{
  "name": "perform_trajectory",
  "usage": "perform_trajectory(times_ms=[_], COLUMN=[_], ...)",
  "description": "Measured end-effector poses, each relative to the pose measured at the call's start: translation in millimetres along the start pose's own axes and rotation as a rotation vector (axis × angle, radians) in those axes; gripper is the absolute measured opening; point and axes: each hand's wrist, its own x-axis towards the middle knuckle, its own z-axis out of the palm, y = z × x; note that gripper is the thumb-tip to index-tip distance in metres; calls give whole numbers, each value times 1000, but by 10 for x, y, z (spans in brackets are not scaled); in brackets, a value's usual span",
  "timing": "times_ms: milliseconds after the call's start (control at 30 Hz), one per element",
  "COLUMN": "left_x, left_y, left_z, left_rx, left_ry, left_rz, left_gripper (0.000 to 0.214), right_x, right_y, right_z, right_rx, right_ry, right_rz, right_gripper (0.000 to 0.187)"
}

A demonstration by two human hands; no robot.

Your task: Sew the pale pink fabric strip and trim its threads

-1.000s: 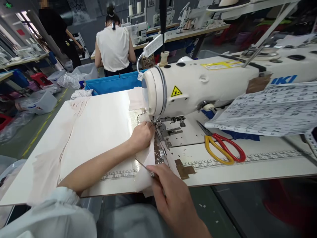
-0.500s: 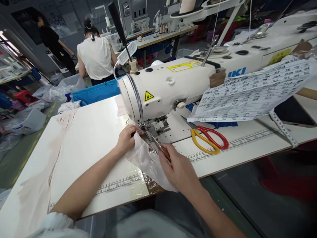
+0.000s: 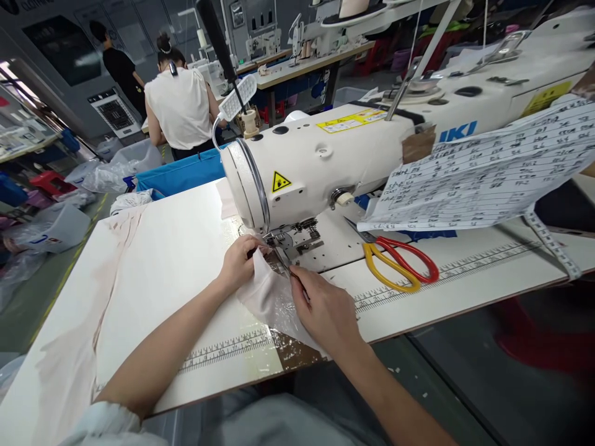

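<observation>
My left hand (image 3: 239,260) pinches the edge of a thin pale pink cloth (image 3: 267,288) just in front of the sewing machine (image 3: 297,173)'s needle area. My right hand (image 3: 323,303) is closed round a slim metal tool (image 3: 282,257). Its tip points at the cloth close to my left fingers; most of its handle is hidden in my palm. The cloth hangs down from my left fingers over the taped table edge, partly behind my right hand. Needle and presser foot are hard to make out.
Scissors (image 3: 402,263) with red and yellow handles lie right of my right hand. A handwritten sheet (image 3: 469,179) leans against the machine, beside a tape measure (image 3: 553,244). More pale cloth (image 3: 105,297) lies along the table's left. Beyond it, a person in white (image 3: 179,105) sits.
My right hand has moved slightly up and left, bringing the tool nearer my left fingers and covering more of it. My left hand stays pinched on the cloth. A person in the background has shifted right.
</observation>
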Motion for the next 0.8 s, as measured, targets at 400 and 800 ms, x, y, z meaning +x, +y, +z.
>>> perform_trajectory(times_ms=[400,800], left_x=[-3,8], left_y=[-8,-10], left_z=[4,-3], left_rx=[-9,11], left_ry=[2,-19], left_rz=[17,23], left_gripper=[16,13], right_x=[28,24], right_y=[-19,-30], right_z=[12,21], right_rx=[-35,-73], right_ry=[15,-36], right_rz=[-8,18], right_gripper=[32,32])
